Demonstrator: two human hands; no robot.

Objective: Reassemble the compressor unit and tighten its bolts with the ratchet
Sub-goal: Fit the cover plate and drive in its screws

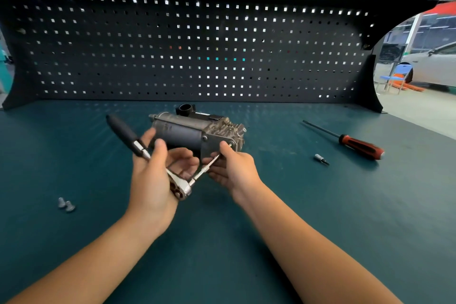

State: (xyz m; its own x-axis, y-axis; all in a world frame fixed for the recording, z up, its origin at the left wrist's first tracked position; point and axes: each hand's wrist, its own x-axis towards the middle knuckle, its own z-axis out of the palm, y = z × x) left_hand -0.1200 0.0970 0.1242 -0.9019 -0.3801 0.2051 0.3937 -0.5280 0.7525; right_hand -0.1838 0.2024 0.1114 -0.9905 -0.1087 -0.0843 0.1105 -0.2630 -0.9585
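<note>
Compressor (180,131) lay left-right, finned cast end rightward; I watched left hand (153,175) grip the chrome ratchet (142,150), right hand (232,168) pinch its extension (204,170).

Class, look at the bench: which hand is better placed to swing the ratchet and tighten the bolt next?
Left. The left hand grips the ratchet near its black handle, while the right hand pinches the extension against the compressor plate, guiding its tip.

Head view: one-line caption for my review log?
Left hand holds the ratchet while the right hand pinches its extension at the compressor; two loose bolts lie on the bench.
</note>
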